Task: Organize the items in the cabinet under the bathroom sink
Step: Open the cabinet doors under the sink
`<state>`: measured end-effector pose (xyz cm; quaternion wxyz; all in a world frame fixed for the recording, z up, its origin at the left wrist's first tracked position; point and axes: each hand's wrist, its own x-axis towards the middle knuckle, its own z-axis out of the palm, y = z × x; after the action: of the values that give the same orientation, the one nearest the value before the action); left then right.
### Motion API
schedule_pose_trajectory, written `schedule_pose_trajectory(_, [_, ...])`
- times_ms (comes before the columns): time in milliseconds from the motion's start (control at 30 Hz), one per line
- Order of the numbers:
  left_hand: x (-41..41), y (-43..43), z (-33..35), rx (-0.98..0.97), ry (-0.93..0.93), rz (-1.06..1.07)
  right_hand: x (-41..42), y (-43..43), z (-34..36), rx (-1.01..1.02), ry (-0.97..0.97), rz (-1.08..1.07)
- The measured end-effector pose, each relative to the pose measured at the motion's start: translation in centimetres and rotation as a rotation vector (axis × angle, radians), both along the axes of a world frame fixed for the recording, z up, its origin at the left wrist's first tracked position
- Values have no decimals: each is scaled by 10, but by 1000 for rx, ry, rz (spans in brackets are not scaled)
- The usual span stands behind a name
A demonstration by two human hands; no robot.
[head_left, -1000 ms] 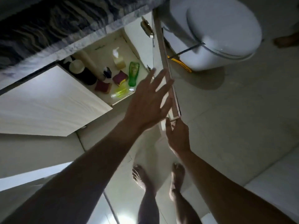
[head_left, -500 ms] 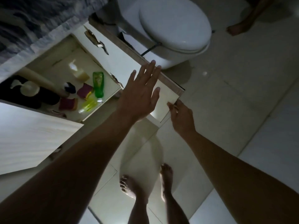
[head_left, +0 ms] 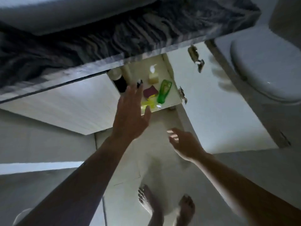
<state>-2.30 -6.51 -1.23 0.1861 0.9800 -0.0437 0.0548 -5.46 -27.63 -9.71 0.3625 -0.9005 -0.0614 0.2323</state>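
Green bottle (head_left: 163,92) lies flat near the cabinet (head_left: 175,97) front edge, door (head_left: 211,98) wide open for access. Your left hand (head_left: 130,118) reaches toward it, fingers straight, empty; right hand (head_left: 184,144) hangs loose, also empty.

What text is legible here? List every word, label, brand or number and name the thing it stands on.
No text can be read in this view.
green bottle: the paler patch on its front may be a label, but it is too blurred to read.
pump bottle: no legible print.
dark container: no legible print.
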Motion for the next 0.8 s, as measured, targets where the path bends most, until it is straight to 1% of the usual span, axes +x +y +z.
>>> schedule_pose_trajectory(67, [0,44,8,-14,-46,169,33,44,10,76,-74,56])
schedule_pose_trajectory(167, [-2,93,15,62,-33,319,73,109,26,139,-139,103])
schedule_pose_trajectory(300, [-4,134,15,183,-31,375,111,183,44,213,-170,100])
schedule_pose_trajectory(400, [-1,149,10,237,-21,360,127,219,46,214,-184,89])
schedule_pose_trajectory(533, [-2,162,-4,216,40,348,133,237,41,219,-206,-30])
schedule_pose_trajectory(600, [-1,165,-7,178,5,356,134,237,41,225,-227,-53])
schedule_pose_trajectory(700, [-4,159,-6,76,-93,415,123,229,31,265,-338,-57])
schedule_pose_trajectory(800, [-19,145,-3,113,-145,517,92,217,14,273,-467,-9])
